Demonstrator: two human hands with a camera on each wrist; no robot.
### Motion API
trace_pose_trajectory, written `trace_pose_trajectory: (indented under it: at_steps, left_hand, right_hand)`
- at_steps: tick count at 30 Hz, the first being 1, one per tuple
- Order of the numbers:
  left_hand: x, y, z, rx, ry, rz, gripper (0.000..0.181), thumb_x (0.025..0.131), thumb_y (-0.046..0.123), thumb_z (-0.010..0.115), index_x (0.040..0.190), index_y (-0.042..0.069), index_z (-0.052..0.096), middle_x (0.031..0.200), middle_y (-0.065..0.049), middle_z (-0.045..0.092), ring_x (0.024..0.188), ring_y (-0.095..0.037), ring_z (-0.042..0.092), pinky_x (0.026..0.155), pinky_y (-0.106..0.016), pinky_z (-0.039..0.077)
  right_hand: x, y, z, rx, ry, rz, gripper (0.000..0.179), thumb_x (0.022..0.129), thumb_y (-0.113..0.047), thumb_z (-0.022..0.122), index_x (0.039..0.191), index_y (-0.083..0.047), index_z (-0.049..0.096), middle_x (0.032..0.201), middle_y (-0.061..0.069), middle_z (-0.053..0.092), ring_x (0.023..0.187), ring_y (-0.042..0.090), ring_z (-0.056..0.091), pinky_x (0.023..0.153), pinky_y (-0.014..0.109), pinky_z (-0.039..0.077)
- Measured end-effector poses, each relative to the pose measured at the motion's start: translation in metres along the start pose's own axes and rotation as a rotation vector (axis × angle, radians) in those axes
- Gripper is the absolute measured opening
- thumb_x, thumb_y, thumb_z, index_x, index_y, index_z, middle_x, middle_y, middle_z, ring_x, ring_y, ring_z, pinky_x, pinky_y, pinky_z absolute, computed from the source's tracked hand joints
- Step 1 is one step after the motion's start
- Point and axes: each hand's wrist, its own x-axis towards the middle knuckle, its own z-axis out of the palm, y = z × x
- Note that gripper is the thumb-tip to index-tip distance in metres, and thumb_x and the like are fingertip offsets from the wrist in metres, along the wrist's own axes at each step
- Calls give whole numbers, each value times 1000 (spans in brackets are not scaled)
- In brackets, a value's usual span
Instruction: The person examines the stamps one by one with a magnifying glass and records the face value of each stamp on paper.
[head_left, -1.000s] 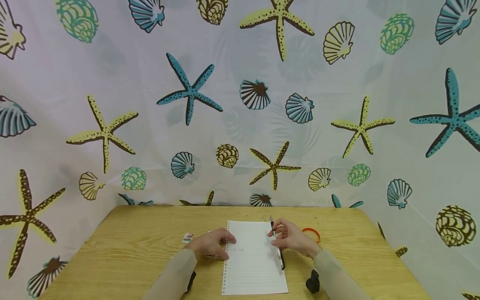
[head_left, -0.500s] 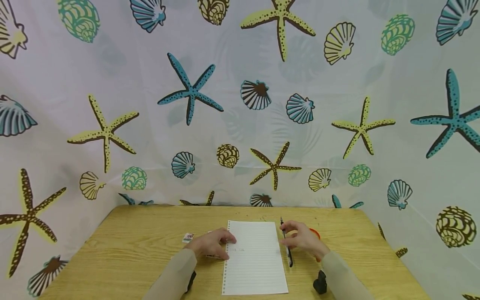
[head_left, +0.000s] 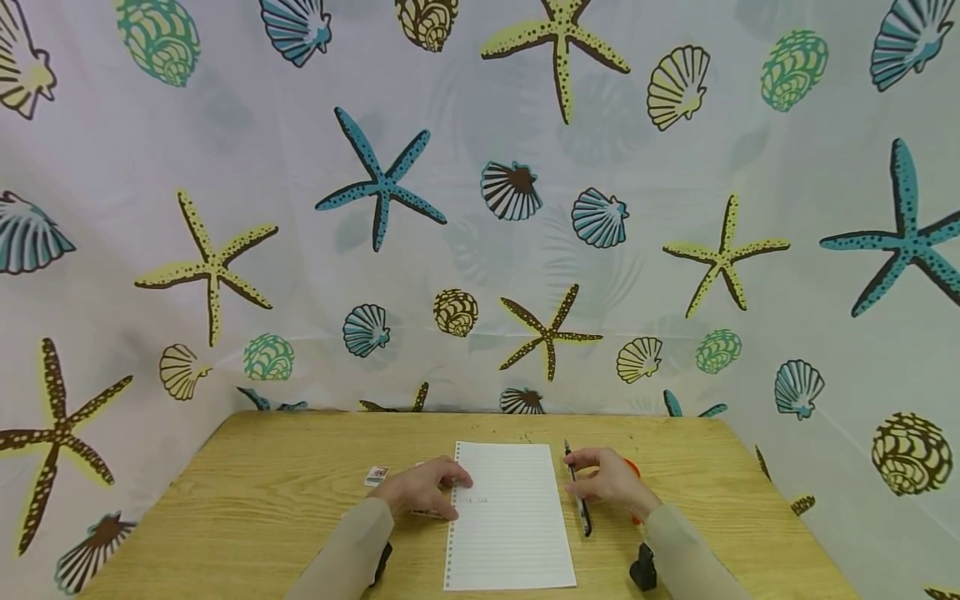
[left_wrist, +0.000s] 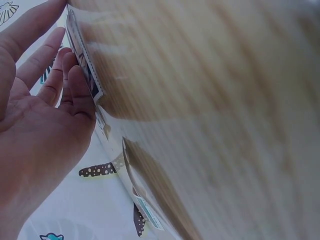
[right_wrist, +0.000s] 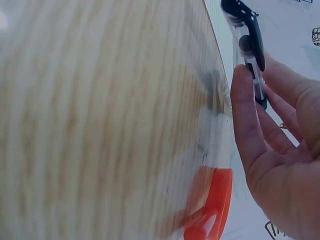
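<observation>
A sheet of lined paper with holes down its left edge lies on the table, a short line of faint handwriting near its upper left. My left hand rests at the sheet's left edge, fingertips on the paper. In the left wrist view, the fingers of that left hand are loosely bent and grip nothing. Just right of the sheet, my right hand pinches a pen between thumb and fingers, its tip pointing to the table's far edge. The right wrist view shows the clear-barrelled pen with its black clip.
An orange-red curved object lies partly hidden behind the right hand; its smooth band shows in the right wrist view. A small printed card is left of the left hand, with another flat item partly under that hand. A patterned cloth hangs behind the table.
My right hand has carried the pen rightward from over the paper to the table beside it, covering more of the orange-red object. The left hand and the sheet have stayed put.
</observation>
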Motion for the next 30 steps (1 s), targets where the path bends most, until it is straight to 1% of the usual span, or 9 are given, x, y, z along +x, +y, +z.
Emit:
trace_pose_trajectory:
  at_steps: [4, 10, 14, 18, 24, 30]
  left_hand:
    - [0, 0, 0, 4, 1, 4, 44, 77, 1, 81, 118, 9, 67, 114, -5, 54, 102, -22, 46, 99, -48, 40]
    - [-1, 1, 1, -34, 5, -12, 44, 77, -1, 80, 118, 9, 67, 117, -5, 54, 104, -22, 47, 99, -48, 41]
    - [-1, 1, 1, -41, 7, -19, 45, 77, -2, 80, 118, 9, 67, 118, -6, 54, 104, -23, 47, 99, -47, 40]
    - [0, 0, 1, -34, 5, -15, 44, 77, -2, 80, 118, 8, 67, 117, -6, 54, 103, -23, 46, 98, -47, 40]
    - [0, -1, 2, -20, 7, -14, 43, 77, -1, 80, 117, 9, 67, 117, -5, 54, 103, -22, 47, 99, -47, 40]
    - [0, -1, 2, -16, 7, -5, 43, 77, -1, 80, 117, 9, 67, 117, -6, 54, 103, -23, 47, 98, -47, 40]
  right_hand:
    - [-1, 1, -1, -16, -7, -19, 48, 85, -4, 74, 130, 4, 59, 126, 25, 60, 86, 18, 67, 73, 37, 58]
    - [-2, 6, -1, -59, -25, -30, 55, 81, -6, 78, 132, -1, 59, 132, 25, 58, 81, 16, 66, 70, 32, 56]
    - [-2, 11, -1, -51, -41, -36, 56, 82, -5, 78, 134, 0, 58, 133, 24, 58, 81, 16, 67, 70, 31, 57]
    - [-3, 13, -1, -49, -35, -43, 56, 81, -6, 78, 133, 1, 58, 132, 25, 58, 83, 16, 68, 71, 31, 57]
    - [-3, 13, 1, -70, -16, -47, 57, 81, -7, 79, 133, 1, 58, 133, 25, 57, 79, 15, 68, 69, 31, 57]
    - [-3, 15, 2, -67, -4, -26, 53, 81, -7, 79, 130, 0, 60, 135, 24, 56, 77, 15, 68, 67, 32, 58]
